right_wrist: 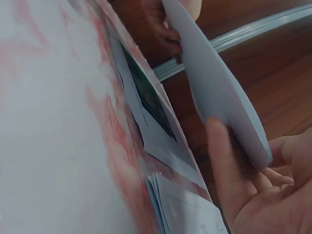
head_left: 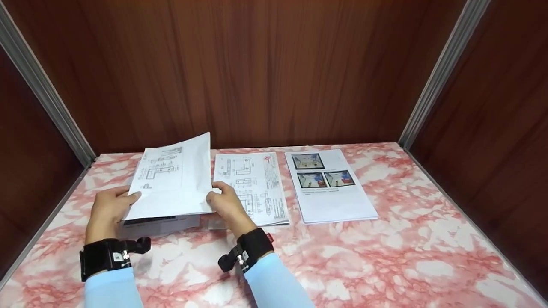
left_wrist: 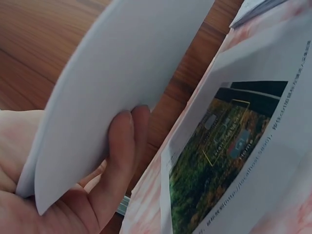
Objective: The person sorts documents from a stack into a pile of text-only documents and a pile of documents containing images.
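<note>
Both hands hold up a stack of paper sheets (head_left: pixel 171 192) whose top page carries a technical drawing. My left hand (head_left: pixel 108 209) pinches its left edge, thumb on top and fingers beneath, as the left wrist view also shows. On the opposite edge my right hand (head_left: pixel 229 205) grips with the thumb above and fingers under the stack (right_wrist: pixel 229 102). The stack is tilted and slightly bowed, raised over the table. Below it lies a printed sheet (left_wrist: pixel 287 161) with a dark green picture, mostly hidden from the head view.
Right of the held stack lies a pile of technical drawings (head_left: pixel 261 188) with a red mark at its top corner. Farther right is another paper stack (head_left: pixel 338 205) printed with small photos. Brown panels (head_left: pixel 274 72) wall the red-and-white marbled table (head_left: pixel 364 265) at back and sides.
</note>
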Tool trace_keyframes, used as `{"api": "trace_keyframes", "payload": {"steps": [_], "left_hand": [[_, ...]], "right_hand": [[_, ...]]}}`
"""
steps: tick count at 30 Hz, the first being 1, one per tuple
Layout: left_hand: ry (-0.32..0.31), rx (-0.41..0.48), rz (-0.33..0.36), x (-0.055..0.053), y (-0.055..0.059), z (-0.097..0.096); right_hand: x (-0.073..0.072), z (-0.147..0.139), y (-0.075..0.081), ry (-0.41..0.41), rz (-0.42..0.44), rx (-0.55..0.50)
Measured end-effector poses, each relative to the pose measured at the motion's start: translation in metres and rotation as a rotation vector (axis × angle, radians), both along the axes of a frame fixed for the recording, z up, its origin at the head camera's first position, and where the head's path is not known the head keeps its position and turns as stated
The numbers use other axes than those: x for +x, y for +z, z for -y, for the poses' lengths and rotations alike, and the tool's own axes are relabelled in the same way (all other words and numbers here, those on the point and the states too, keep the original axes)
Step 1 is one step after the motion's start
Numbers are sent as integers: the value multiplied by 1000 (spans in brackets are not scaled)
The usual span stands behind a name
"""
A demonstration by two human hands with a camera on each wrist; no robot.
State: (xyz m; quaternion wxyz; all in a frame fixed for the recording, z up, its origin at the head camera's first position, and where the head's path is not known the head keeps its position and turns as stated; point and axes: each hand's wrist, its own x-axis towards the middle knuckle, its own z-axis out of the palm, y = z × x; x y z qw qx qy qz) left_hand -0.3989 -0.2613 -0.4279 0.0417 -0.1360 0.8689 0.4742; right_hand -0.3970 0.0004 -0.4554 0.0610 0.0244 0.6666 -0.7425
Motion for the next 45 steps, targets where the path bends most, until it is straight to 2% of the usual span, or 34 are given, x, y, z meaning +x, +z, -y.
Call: {"api": "trace_keyframes", "payload": {"steps": [2,6,11,15,23,26,28,33,38,45], "left_hand": [[-15,-32,-32,0,4,-1],[-47,-51,-85,-1,13,-5],[-28,-23,-131,0,21,-19],[-15,32,-174,-2,26,-37],[-41,135,-287,-8,29,-91],[-84,176,-279,-9,28,-112],[-107,169,-273,-10,26,-125],[-96,147,-284,-12,19,-147],[-76,144,-257,-14,8,-160],[-113,209,-235,-16,-1,-168]], "right_hand": [[-2,-5,1,-25,-34,78],[-5,-15,5,-24,-31,90],[-7,-32,15,-7,-44,56],[-9,-50,22,-2,-58,52],[-14,-107,29,16,-70,203],[-14,-130,28,-13,-50,225],[-15,-143,28,-38,-32,224],[-15,-163,30,-73,-9,208],[-12,-175,32,-68,30,259],[-11,-191,23,-33,102,296]]}}
